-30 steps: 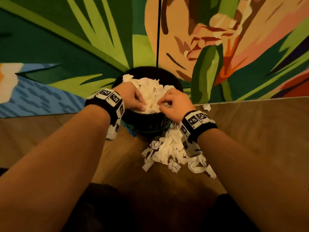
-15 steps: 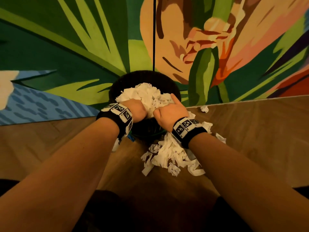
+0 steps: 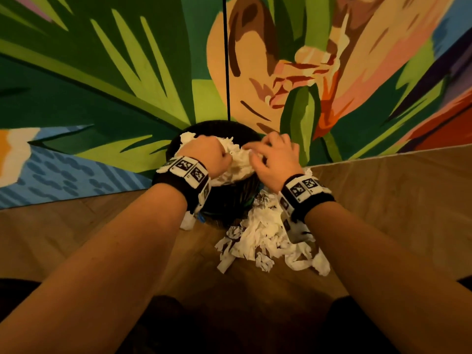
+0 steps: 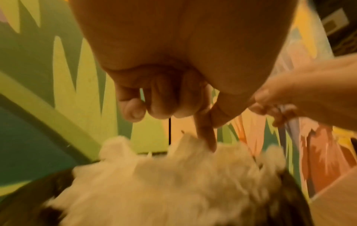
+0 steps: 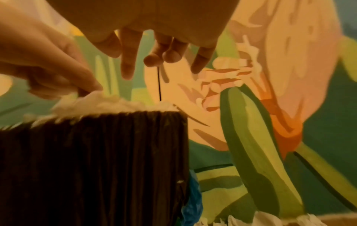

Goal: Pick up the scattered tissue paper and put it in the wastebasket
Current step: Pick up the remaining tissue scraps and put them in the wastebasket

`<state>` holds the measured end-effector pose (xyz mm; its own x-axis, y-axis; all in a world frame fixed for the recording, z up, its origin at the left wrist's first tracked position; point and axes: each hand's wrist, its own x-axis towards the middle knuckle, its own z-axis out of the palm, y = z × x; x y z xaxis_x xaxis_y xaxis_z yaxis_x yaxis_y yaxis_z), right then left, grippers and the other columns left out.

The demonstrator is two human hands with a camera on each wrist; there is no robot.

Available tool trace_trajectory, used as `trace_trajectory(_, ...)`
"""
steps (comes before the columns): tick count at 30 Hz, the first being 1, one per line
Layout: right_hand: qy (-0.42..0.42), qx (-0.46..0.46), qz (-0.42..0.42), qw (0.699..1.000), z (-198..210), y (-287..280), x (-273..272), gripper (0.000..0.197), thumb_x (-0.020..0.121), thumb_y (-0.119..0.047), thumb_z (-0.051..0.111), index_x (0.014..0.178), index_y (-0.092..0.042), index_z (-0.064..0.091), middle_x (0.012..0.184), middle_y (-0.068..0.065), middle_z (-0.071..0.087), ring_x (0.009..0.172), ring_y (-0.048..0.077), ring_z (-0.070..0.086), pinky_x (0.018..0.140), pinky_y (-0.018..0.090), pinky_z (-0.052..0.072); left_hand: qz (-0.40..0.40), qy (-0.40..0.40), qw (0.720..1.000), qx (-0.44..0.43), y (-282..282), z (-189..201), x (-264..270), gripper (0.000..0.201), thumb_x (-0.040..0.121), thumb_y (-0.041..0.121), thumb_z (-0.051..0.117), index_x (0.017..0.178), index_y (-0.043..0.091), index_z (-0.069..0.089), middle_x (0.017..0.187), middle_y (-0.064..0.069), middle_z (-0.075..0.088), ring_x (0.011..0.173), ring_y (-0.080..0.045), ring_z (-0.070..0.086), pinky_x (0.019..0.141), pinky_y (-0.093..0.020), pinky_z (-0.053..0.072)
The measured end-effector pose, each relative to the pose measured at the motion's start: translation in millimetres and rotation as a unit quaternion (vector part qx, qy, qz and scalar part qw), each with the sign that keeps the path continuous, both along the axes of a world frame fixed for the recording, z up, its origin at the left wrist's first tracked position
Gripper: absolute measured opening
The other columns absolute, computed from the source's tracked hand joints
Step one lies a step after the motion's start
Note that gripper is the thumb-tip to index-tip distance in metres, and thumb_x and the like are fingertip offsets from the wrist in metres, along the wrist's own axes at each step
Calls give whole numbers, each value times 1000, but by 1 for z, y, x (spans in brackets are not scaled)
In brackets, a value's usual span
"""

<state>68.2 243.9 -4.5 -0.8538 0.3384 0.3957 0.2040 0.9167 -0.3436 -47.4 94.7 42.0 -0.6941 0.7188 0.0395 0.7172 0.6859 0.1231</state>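
Note:
A black ribbed wastebasket (image 3: 229, 200) stands against the painted wall, heaped above its rim with white tissue (image 3: 238, 163). My left hand (image 3: 207, 157) sits on the left of the heap. Most of its fingers are curled, and its straight index fingertip (image 4: 210, 145) pokes the tissue pile (image 4: 164, 183). My right hand (image 3: 273, 159) hovers over the right side, its fingers (image 5: 127, 71) spread and hanging with nothing in them above the basket (image 5: 96, 160). A pile of torn tissue (image 3: 265, 241) lies on the floor in front of the basket, under my right wrist.
The wooden floor (image 3: 383, 213) meets a mural wall (image 3: 102, 111) just behind the basket. A thin black cord (image 3: 226, 60) runs down the wall to the basket. Blue plastic (image 5: 191, 206) shows at the basket's base. A small tissue lump (image 3: 187, 222) lies by my left wrist.
Both hands have shifted from the near rim up onto the top of the heap. My right hand has uncurled and spread its fingers. The floor pile looks unchanged.

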Motion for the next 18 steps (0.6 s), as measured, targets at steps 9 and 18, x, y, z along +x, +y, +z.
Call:
trace_trajectory(9, -78, -197, -136, 968, -66, 55, 52, 17, 95, -24, 49, 99, -22, 64, 99, 5, 61, 84, 20, 56, 73, 29, 41, -155, -54, 982, 96, 51, 8, 83, 38, 94, 43, 45, 67, 21, 62, 59, 3, 58, 54, -15, 55, 53, -26, 43)
trace_trajectory(18, -440, -159, 41, 883, -179, -32, 118, 37, 96, -31, 49, 132, -27, 55, 135, 4, 46, 122, 29, 51, 104, 35, 41, 10, -247, 949, -194, -20, -196, 120, 32, 98, 32, 43, 117, 17, 65, 126, -8, 60, 110, -27, 61, 92, -36, 51)
